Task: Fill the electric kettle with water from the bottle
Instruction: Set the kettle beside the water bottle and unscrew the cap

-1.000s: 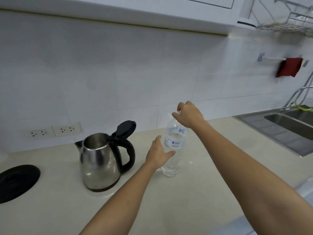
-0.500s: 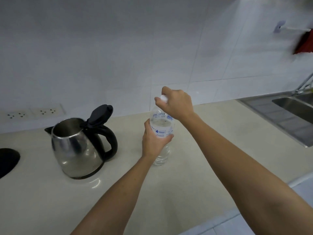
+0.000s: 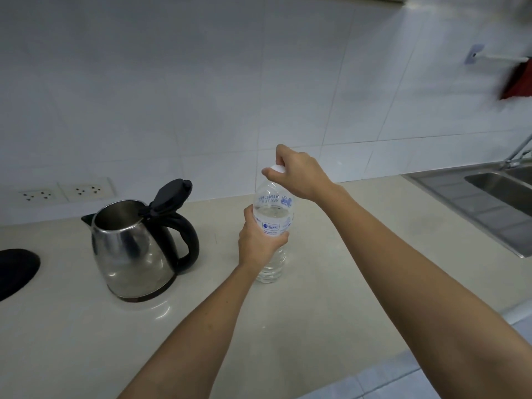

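Observation:
A clear plastic water bottle (image 3: 273,210) stands upright on the beige counter (image 3: 331,283), water reaching up to its label. My left hand (image 3: 257,243) is wrapped around its middle. My right hand (image 3: 299,174) pinches the white cap (image 3: 277,169) at the top. To the left of the bottle sits a steel electric kettle (image 3: 131,249) with a black handle; its black lid (image 3: 169,197) is flipped up and the inside shows.
The kettle's black base (image 3: 15,270) lies at the far left edge. Two wall sockets (image 3: 64,192) sit behind the kettle. A steel sink (image 3: 498,191) with a tap is at the right. A red cloth (image 3: 518,82) hangs on the tiled wall.
One second ago my left hand was open beside the bottle; it has since closed around the bottle's middle. My right hand stays on the cap. The view has dipped and shifted.

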